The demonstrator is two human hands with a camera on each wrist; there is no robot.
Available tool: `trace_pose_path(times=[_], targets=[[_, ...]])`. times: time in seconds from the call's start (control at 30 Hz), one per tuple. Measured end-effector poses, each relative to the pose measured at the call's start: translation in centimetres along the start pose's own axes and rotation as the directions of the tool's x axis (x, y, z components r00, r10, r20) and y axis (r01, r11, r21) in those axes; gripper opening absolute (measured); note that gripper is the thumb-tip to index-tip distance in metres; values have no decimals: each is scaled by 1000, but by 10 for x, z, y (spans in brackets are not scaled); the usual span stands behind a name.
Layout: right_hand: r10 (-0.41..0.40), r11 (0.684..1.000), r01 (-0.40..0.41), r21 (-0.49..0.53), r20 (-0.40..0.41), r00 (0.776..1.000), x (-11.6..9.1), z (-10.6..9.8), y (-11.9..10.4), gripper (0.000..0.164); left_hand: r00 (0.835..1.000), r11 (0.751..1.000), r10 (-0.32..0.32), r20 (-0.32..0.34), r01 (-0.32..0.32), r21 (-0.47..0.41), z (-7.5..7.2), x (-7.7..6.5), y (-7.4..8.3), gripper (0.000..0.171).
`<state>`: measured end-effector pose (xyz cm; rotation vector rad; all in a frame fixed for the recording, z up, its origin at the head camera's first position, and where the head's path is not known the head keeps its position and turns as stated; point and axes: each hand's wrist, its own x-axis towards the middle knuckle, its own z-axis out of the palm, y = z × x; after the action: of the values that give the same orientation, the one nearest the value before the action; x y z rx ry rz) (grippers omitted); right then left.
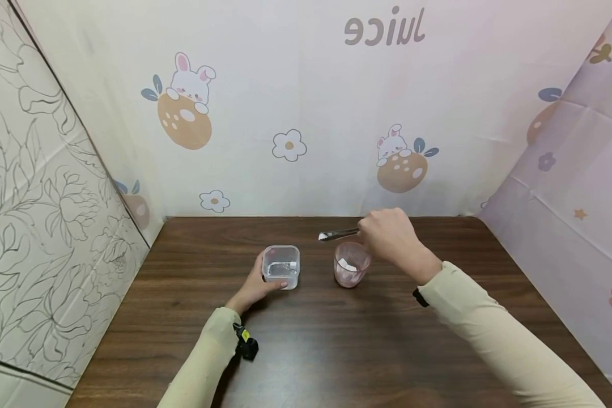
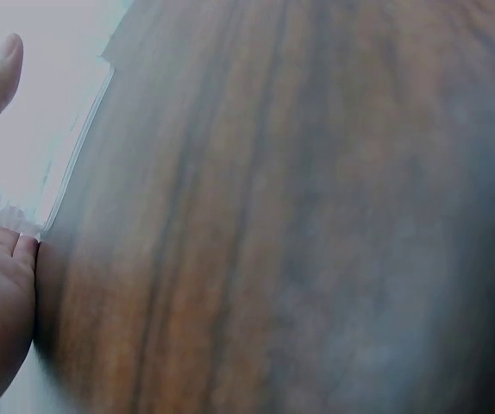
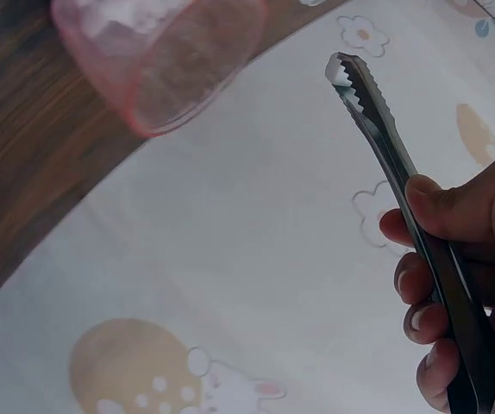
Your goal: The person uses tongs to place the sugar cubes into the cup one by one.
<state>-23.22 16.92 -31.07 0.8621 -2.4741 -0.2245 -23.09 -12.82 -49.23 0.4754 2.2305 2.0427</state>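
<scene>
My right hand (image 1: 391, 238) grips a pair of metal tongs (image 3: 394, 159) with serrated tips, raised above the table. A small white piece (image 3: 338, 71), like a cube, is pinched between the tips. Below and beside the tongs stands a pink see-through glass (image 1: 345, 281) with several white cubes (image 1: 348, 266) in it. Around a clear square plastic container (image 1: 292, 281) curls my left hand (image 1: 255, 288), thumb on the near side and fingers behind. Inside that container lies one white cube (image 1: 293, 265). Only part of the left hand shows in the left wrist view.
The dark wooden table (image 1: 306, 351) runs back to a patterned cloth wall (image 1: 296, 85). A flower-print panel (image 1: 46, 198) borders the left, and another cloth (image 1: 581, 226) the right. Glass and container stand a short gap apart.
</scene>
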Motion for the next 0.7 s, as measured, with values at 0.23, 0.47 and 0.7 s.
trace_pose_path(times=[0.23,0.47,0.7], targets=[[50,999,-50,-7,57,997,-19,4,15,44,1000,1000,-8,-5,8,-8,1,0,2,94],[59,998,-58,-8,79,995,-37,10,23,51,1000,1000,-18,-14,18,14,0,-1,3,93],[0,1000,1,-19,46,999,-46,22,21,49,1000,1000,-19,-7,20,17,0,0,3,94]])
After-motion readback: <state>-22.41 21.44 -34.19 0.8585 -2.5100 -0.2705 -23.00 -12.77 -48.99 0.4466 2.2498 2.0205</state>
